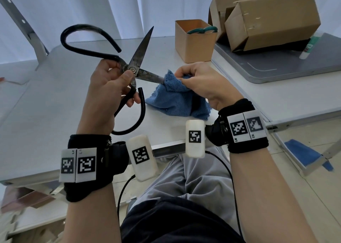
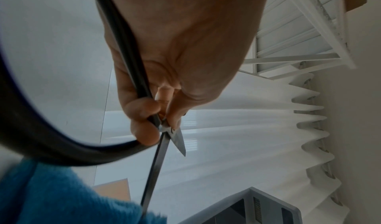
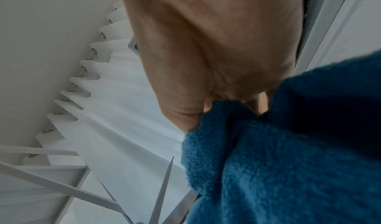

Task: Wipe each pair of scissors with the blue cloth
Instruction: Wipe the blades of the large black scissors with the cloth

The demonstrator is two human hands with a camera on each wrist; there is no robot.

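The left hand (image 1: 108, 84) holds the scissors (image 1: 135, 58) above the desk (image 1: 55, 99), its fingers (image 1: 129, 76) clamped at the pivot and on one black handle loop. The blades stand wide apart: one points up and away from the left fingers, the other runs toward the right hand (image 1: 201, 82). The second handle loop hangs below the left fingers, near the desk edge.

The right hand's fingers (image 1: 182, 73) are curled and pinch the cloth (image 1: 177, 100) around the end of the lower blade; the blade tip is hidden inside the fold. The rest of the cloth hangs below the right fingers and rests on the desk.

Beyond the right fingers a small box (image 1: 195, 41) stands on the desk, with green handles (image 1: 202, 29) showing above its rim. A larger carton (image 1: 267, 19) lies farther back, to the right of the box.
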